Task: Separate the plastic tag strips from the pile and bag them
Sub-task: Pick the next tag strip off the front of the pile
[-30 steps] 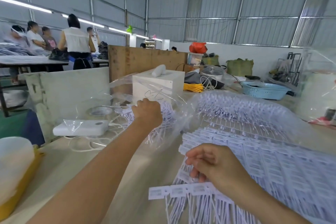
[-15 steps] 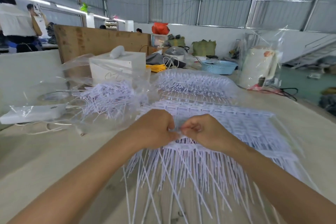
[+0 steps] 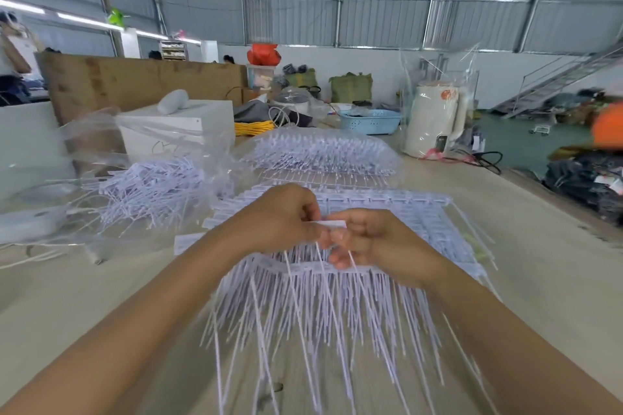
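At frame centre, the left hand (image 3: 283, 219) and right hand (image 3: 367, 239) pinch one white plastic tag strip (image 3: 332, 224) between them, its head bar lying left to right and tails hanging toward the viewer, just above the flat pile of white tag strips (image 3: 387, 209). The clear plastic bag of loose separated tags (image 3: 151, 182) lies at left centre, nearer the left hand. Nothing stands between, though I judge the tails could snag on the pile.

1. Tag pile (image 3: 387, 212) lies centre of surface (image 3: 84, 296), tails toward viewer.
2. Both hands meet over pile's near edge: left hand (image 3: 279, 216), right hand (image 3: 367, 239) just beside it, w/ one strip (image 3: 332, 224) btwn them.
3. Bag of loose tags (image 3: 151, 185) left of pile.
4. Bagged stack (image 3: 320, 152) behind pile.
5. Box (image 3: 178, 128) behind left bag; kettle (image 3: 435, 118) far right; basket (image 3: 371, 121) btwn them.
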`<state>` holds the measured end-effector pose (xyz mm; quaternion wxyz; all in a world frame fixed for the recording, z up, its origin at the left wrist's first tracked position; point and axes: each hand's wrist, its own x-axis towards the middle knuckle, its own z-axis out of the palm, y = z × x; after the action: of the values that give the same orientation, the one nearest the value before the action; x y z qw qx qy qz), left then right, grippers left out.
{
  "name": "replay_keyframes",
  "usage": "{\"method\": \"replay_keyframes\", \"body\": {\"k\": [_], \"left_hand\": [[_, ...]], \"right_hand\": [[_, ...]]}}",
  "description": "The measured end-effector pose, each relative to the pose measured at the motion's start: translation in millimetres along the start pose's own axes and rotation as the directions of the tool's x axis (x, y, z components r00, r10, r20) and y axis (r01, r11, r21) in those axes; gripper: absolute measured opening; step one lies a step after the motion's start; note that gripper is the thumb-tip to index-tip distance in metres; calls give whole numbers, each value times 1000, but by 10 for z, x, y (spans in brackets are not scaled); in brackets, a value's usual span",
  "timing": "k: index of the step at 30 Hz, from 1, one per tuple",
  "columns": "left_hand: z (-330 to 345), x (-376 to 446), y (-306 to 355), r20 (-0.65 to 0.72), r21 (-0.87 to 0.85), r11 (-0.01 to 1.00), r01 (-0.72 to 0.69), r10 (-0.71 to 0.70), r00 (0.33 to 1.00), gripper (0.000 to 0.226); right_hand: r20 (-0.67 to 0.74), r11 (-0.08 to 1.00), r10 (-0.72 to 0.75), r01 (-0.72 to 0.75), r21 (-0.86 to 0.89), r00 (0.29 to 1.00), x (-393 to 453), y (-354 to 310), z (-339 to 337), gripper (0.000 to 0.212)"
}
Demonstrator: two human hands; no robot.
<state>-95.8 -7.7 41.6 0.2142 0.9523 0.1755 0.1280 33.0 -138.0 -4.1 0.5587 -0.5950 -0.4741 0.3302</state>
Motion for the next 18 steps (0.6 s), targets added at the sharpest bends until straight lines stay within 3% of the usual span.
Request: {"method": "replay_keyframes", "body": {"k": [4, 8, 13, 18], "left_hand": [[-133, 105, 176, 21, -14, 999, -49, 49, 999, 20], [-182, 217, 268, -27, -41, 996, -85, 84, 996, 26], [127, 434, 327, 35, -89, 981, -175, 179, 983, 18], [432, 543, 238, 67, -325, 937, -127, 157, 985, 25]], "right_hand": [[-108, 950, -53, 83, 300, 993, 9, -88, -39, 8], [-300, 913, -20, 140, 383, 954, -29, -221, -292, 10], [-342, 988, 24, 30, 151, 939, -136, -121, -478, 11], [-320, 962, -111, 21, -272, 941, -159, -46, -505, 16]]}}
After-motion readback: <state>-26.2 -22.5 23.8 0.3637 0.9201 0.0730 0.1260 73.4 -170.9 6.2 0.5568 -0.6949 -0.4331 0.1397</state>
